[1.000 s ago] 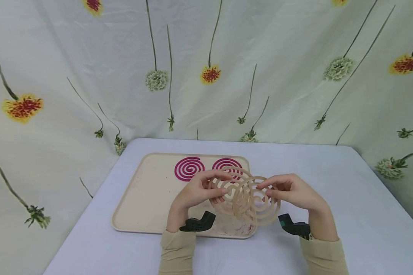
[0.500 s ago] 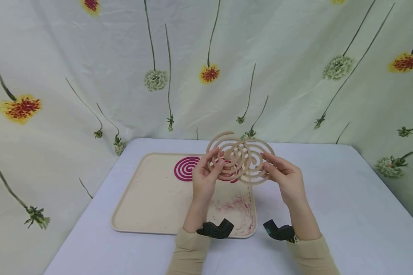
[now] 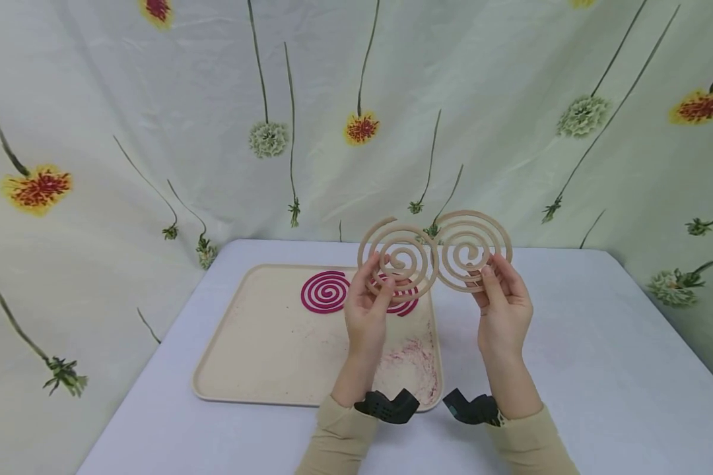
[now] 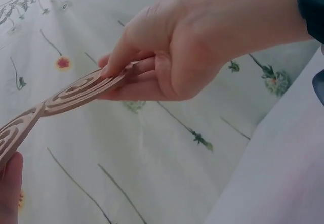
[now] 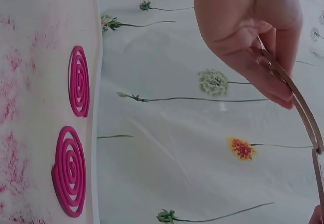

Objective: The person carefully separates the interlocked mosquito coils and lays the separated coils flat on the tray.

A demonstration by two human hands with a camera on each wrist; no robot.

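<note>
My left hand (image 3: 365,316) pinches a tan spiral mosquito coil (image 3: 399,262) between thumb and fingers, raised above the tray's right part. A second tan mosquito coil (image 3: 469,213) is held by my right hand (image 3: 507,313), thumb on its near face. Both coils stand tilted up, facing me, side by side with their edges meeting. In the left wrist view the left coil (image 4: 76,95) appears nearly edge-on under my thumb. The right wrist view shows the right coil (image 5: 301,102) as a thin edge.
A beige tray (image 3: 261,343) lies on the white-covered table (image 3: 600,343), with reddish powder at its right end. Two magenta coils sit near its far edge: one magenta coil (image 3: 325,291) fully visible, the other magenta coil (image 5: 78,82) partly behind my left hand. Flowered cloth (image 3: 214,99) hangs behind.
Both hands have lifted the tan coils up from low over the tray. The coils overlapped before; the right one has moved rightward, and now they stand side by side.
</note>
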